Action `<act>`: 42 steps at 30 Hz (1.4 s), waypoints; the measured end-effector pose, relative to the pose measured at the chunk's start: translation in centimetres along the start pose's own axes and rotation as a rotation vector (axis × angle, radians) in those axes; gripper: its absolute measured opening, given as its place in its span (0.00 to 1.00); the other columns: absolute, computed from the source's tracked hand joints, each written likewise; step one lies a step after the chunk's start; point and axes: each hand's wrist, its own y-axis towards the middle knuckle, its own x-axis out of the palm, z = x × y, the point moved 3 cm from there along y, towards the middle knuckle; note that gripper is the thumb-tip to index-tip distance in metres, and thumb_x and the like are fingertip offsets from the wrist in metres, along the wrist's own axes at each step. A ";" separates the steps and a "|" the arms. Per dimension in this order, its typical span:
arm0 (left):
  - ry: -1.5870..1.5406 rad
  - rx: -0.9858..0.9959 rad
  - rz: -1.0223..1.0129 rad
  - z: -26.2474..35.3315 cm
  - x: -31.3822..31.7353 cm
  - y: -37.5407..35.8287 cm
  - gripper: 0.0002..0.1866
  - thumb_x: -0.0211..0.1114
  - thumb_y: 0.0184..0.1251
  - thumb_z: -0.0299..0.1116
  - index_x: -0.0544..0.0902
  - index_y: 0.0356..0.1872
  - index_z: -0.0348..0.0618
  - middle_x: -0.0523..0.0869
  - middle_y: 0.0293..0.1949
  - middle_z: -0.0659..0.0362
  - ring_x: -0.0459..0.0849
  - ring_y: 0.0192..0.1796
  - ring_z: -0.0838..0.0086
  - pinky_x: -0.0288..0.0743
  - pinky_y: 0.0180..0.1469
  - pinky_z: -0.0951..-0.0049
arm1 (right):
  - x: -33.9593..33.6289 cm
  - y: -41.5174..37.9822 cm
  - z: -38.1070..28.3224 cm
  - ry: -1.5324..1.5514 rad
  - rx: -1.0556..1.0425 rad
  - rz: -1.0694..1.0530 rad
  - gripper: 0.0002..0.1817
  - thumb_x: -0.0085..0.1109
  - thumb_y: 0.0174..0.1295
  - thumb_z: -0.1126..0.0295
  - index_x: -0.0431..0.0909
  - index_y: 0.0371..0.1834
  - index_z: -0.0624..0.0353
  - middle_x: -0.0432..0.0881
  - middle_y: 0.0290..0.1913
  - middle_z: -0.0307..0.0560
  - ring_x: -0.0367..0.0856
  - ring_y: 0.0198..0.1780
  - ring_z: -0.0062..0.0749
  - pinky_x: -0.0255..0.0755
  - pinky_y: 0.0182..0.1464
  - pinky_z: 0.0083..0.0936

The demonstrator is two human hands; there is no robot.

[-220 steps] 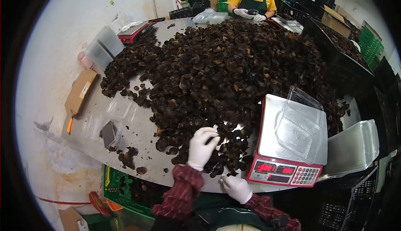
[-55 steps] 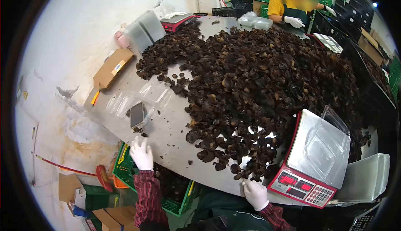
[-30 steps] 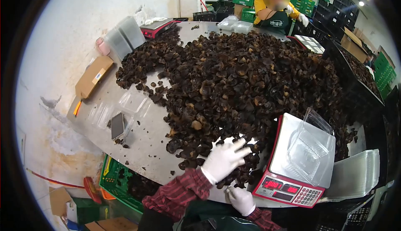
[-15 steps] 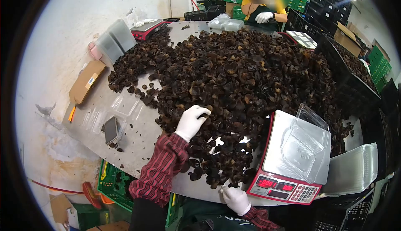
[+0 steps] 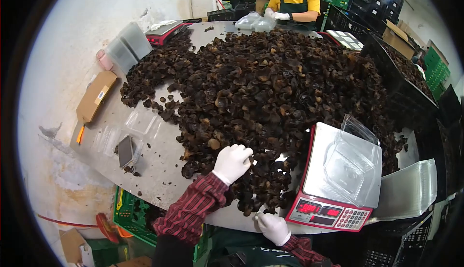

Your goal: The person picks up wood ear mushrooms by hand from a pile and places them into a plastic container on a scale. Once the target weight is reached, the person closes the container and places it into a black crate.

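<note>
A large heap of dark brown wood ear mushrooms (image 5: 270, 88) covers much of the metal table (image 5: 166, 177). My left hand (image 5: 233, 163), in a white glove, is over the near part of the heap with its fingers curled in. A brown mushroom piece shows at its fingertips, partly hidden by the glove. My right hand (image 5: 274, 229), also gloved, rests at the near table edge, fingers drawn together beside the closest mushrooms; what they hold, if anything, is hidden. Right of it stands a red scale (image 5: 331, 216) bearing a clear plastic container (image 5: 350, 170) with its lid raised.
Stacked clear containers (image 5: 406, 192) stand right of the scale. A phone (image 5: 125, 151) lies on the left beside another clear container (image 5: 142, 121). Across the table, a person (image 5: 295, 6) handles clear boxes (image 5: 256, 23). A black crate (image 5: 401, 81) borders the right side.
My left hand has moved down and right over the mushrooms, nearer to me. My right hand has barely shifted. The person opposite now has both hands at the clear boxes.
</note>
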 end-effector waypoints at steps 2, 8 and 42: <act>0.189 -0.103 -0.099 0.0 2.1 1.0 0.08 0.66 0.50 0.32 0.82 0.33 0.51 0.80 0.28 0.60 0.82 0.34 0.64 0.76 0.36 0.64 | 0.1 -0.1 0.1 0.006 0.004 0.007 0.08 0.58 0.64 0.66 0.76 0.39 0.57 0.70 0.19 0.45 0.76 0.20 0.39 0.70 0.22 0.35; 0.317 -0.192 -0.379 0.0 4.3 1.7 0.05 0.64 0.55 0.35 0.82 0.32 0.50 0.84 0.30 0.58 0.86 0.38 0.64 0.78 0.36 0.65 | 0.2 -0.3 0.2 0.015 -0.015 0.030 0.08 0.58 0.63 0.66 0.77 0.40 0.59 0.70 0.19 0.44 0.75 0.20 0.38 0.70 0.21 0.34; 0.127 -0.146 -0.425 3.8 2.3 2.2 0.27 0.59 0.58 0.63 0.81 0.53 0.60 0.78 0.50 0.58 0.72 0.55 0.56 0.69 0.48 0.55 | 0.3 -0.3 0.2 -0.027 -0.027 0.037 0.07 0.57 0.64 0.66 0.77 0.38 0.57 0.71 0.19 0.44 0.76 0.20 0.38 0.70 0.21 0.34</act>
